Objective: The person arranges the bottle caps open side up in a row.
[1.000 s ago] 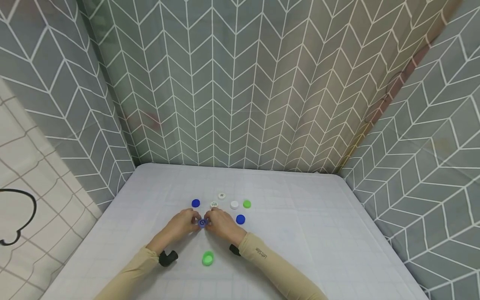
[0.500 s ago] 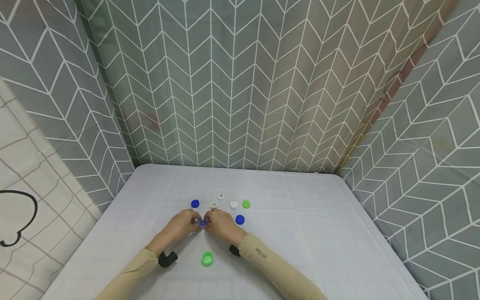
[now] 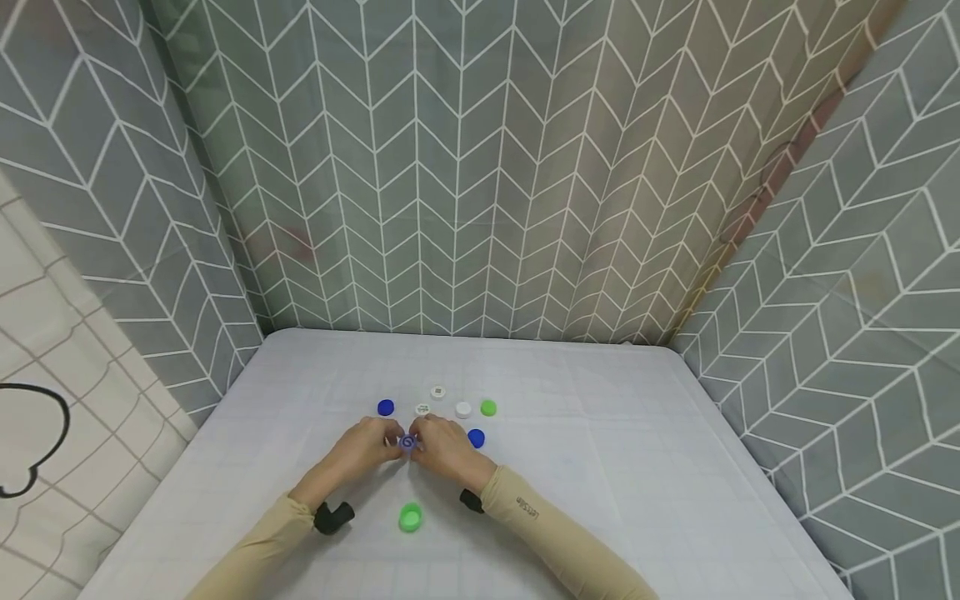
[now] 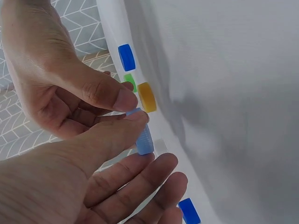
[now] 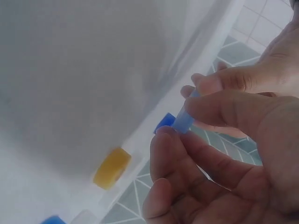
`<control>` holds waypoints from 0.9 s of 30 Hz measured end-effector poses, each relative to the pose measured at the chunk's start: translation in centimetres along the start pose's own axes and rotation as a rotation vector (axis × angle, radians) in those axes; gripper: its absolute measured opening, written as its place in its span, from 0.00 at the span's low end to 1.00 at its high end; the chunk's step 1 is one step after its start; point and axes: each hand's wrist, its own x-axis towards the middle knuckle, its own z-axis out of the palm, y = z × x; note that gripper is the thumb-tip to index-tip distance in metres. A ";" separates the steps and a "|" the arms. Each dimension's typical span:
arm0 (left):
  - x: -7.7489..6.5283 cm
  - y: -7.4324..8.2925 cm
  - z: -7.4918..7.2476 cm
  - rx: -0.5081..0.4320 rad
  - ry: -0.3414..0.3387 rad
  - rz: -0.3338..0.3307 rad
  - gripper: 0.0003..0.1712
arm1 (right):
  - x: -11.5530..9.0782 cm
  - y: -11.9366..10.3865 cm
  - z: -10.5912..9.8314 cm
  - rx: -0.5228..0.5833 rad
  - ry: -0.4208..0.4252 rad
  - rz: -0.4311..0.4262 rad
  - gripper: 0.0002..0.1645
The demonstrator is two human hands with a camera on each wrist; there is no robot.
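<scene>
Between the fingertips of both hands is a small light blue bottle cap (image 3: 407,442), held above the white table with a dark ring-like mark on the face seen from the head. The left hand (image 3: 365,446) pinches its left side between thumb and fingers; in the left wrist view the cap (image 4: 145,140) shows a ridged side. From the other side the right hand (image 3: 444,448) pinches it too, its thumb on the rim of the cap (image 5: 183,119) in the right wrist view. Nearest beyond the hands lies a cap with a white printed top (image 3: 422,410).
Beyond the hands lie a blue cap (image 3: 386,407), another printed white cap (image 3: 438,392), a plain white cap (image 3: 463,410) and a green cap (image 3: 489,407). A second blue cap (image 3: 476,437) sits right of the right hand. Between the forearms stands a hollow green cap (image 3: 410,517).
The head view has shifted slightly, so the caps on the table appear a little further left. Both hands keep their grip on the light blue cap, which has moved very slightly.
</scene>
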 end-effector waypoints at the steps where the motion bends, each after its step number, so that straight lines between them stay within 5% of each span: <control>1: 0.1 0.1 0.0 -0.005 -0.005 0.005 0.09 | -0.1 0.0 -0.1 0.007 0.000 0.003 0.15; 27: 0.7 3.3 -0.1 -0.168 -0.080 0.109 0.12 | -3.1 1.0 -3.4 0.019 0.058 -0.001 0.14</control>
